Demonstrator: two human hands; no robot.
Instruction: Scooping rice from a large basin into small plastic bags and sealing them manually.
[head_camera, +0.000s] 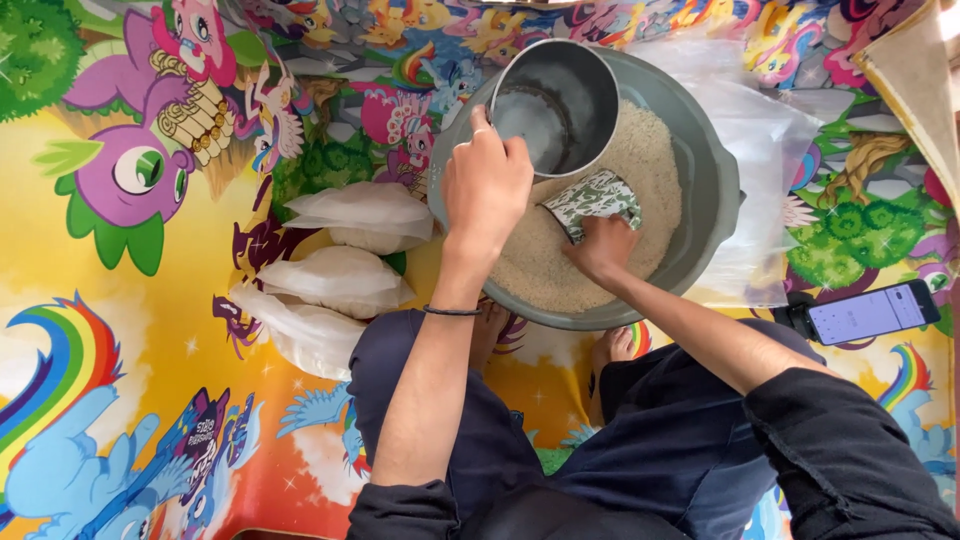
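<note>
Fingers (497, 150) of the left hand (487, 190) curl shut round the rim of a steel pot (560, 100), holding it tilted over the rice; fingertips hidden on the far side of the rim. Right hand (603, 248) closed round a small green-and-white patterned cup (593, 202), its mouth down in the rice (640, 180), fingers mostly buried or covered by the cup. Rice fills a wide grey basin (712, 190) on the floor; near rim partly hidden by the forearms. Black cord on the left wrist. Clear plastic sheet (760, 150) lies under and right of the basin, edges hard to trace. Three filled, pale plastic bags (340, 280) lie left of the basin, contents not clear. Phone on a stand (870, 312) sits at right, screen lit. Floor covering is a bright cartoon mat (120, 330). Dark-trousered knees frame the bare feet below the basin.
</note>
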